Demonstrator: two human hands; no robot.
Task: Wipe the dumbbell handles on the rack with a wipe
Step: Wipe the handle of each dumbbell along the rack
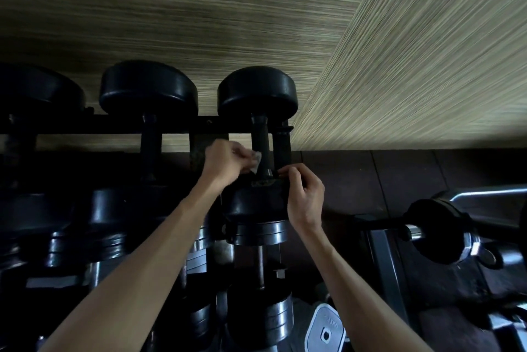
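Note:
The rightmost black dumbbell (256,92) lies across the top tier of a black rack (176,125), its dark handle (262,140) running toward me. My left hand (224,162) pinches a small crumpled white wipe (255,162) and holds it against the left side of that handle, near its lower end. My right hand (303,197) is at the near head of the same dumbbell (256,203), its curled fingers gripping the head's upper right edge. A second dumbbell (148,89) lies to the left, its handle (150,149) untouched.
A third dumbbell head (37,89) shows at the far left. Lower tiers hold chrome-plate dumbbells (261,233). A wood-grain wall (256,9) stands right behind the rack. A barbell with plates (439,229) lies at the right, and a grey weight plate (325,329) on the dark floor.

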